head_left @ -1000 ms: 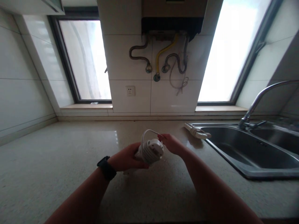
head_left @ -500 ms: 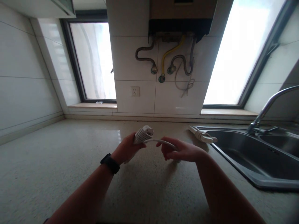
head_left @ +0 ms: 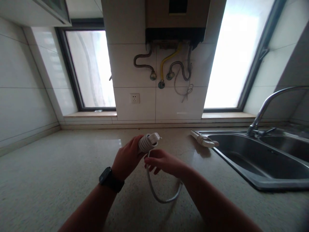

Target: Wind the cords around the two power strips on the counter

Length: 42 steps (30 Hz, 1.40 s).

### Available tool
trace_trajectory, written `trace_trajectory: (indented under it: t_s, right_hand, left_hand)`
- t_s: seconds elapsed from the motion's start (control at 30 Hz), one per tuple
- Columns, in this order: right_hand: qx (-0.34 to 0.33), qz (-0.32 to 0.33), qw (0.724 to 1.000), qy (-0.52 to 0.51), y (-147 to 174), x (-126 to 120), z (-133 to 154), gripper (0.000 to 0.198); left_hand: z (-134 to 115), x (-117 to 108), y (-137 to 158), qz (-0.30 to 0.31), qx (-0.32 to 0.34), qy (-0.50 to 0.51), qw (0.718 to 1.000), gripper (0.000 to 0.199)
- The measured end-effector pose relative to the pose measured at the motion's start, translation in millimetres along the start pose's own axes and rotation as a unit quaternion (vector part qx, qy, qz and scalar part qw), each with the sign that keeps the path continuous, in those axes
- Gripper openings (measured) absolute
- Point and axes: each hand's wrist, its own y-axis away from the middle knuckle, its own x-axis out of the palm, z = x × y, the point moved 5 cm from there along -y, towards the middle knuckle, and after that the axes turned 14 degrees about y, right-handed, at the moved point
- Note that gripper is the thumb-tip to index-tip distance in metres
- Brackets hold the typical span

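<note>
My left hand (head_left: 126, 159), a dark watch (head_left: 111, 180) on its wrist, is closed around a bundle of wound white power cord (head_left: 145, 145). A white plug (head_left: 154, 138) sticks out of the upper end of the coils, its pins to the right. Whatever the coils are wrapped round is hidden by my hand. Just below the bundle, my right hand (head_left: 166, 162) pinches the cord between thumb and finger. From there a loose loop of the cord hangs down and curves right, passing behind my right wrist.
A long white object wrapped in cord, resembling a power strip (head_left: 204, 140), lies by the left rim of the sink (head_left: 260, 185). A tap (head_left: 258, 117) arches over the sink. At the back, a wall socket (head_left: 135, 98) sits below a water heater (head_left: 176, 19) with hoses.
My right hand has come left, up against the bundle, and the loose cord now droops in a loop. The bundle has turned so the plug shows more clearly. The view has tilted up and shifted right.
</note>
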Motion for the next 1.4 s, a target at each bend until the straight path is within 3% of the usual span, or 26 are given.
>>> trace_trajectory:
  t_s: [0.1, 0.23, 0.4, 0.57, 0.8, 1.0, 1.2, 1.3, 1.4]
  right_hand:
    - [0.055, -0.025, 0.998, -0.019, -2.2, 13.3, -4.2, 0.017]
    - [0.097, -0.065, 0.993, -0.034, -5.1, 12.1, -20.1, 0.019]
    - [0.073, -0.135, 0.976, 0.152, -11.1, -15.3, -28.0, 0.025]
    - [0.063, -0.144, 0.962, 0.224, -8.0, -33.2, -23.0, 0.026]
    - [0.063, -0.149, 0.946, 0.281, -0.1, -31.4, -13.7, 0.025]
    - [0.031, -0.154, 0.935, 0.319, 9.6, -28.3, 1.8, 0.024]
    - [0.057, -0.138, 0.938, 0.313, 10.3, -30.2, 0.5, 0.023]
    - [0.066, -0.131, 0.939, 0.312, 12.1, -31.7, 1.5, 0.023]
    - [0.028, -0.108, 0.931, 0.347, 18.2, -31.1, 10.8, 0.024]
  left_hand:
    - [2.1, 6.9, 0.2, 0.021, -0.016, -0.006, 1.0, 0.054]
    - [21.5, 7.7, -3.8, 0.005, -0.062, 0.086, 0.994, 0.056]
    - [52.8, 0.3, -10.0, -0.023, -0.178, 0.256, 0.95, 0.038]
    - [66.3, 4.4, -8.9, -0.007, -0.237, 0.337, 0.911, 0.037]
    - [72.5, 18.8, -5.2, 0.02, -0.196, 0.222, 0.955, 0.038]
    - [83.6, 8.4, -4.1, -0.044, -0.166, 0.148, 0.974, 0.054]
    - [80.5, 6.2, -3.3, 0.042, -0.16, 0.105, 0.981, 0.044]
    - [73.9, 9.5, -3.4, 0.075, -0.127, 0.084, 0.985, 0.062]
    - [68.0, 14.5, -3.0, 0.096, -0.1, 0.06, 0.988, 0.08]
